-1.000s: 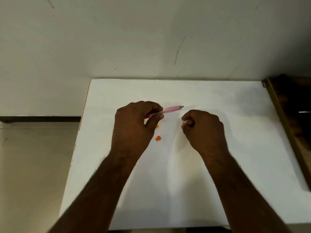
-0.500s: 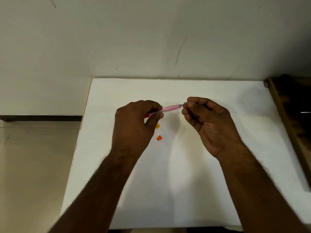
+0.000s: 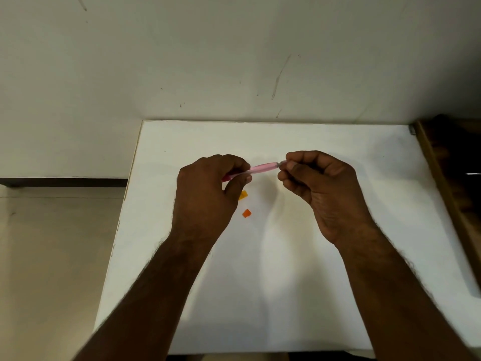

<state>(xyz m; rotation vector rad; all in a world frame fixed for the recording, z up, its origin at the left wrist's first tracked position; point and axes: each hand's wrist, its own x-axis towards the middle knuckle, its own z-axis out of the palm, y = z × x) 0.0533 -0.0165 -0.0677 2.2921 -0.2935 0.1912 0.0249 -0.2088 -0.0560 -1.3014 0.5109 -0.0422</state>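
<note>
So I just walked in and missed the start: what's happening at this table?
A person holds a pink pen above the white table. The left hand grips one end and the right hand pinches the other. Two small orange bits lie on the table just below the pen.

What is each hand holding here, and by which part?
The left hand grips the pink pen by its darker end; the right hand pinches the other end.

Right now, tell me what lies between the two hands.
In the head view, the pink pen bridges the gap: the left hand grips one end, the right hand pinches the other. Beneath it shows bare white table.
</note>
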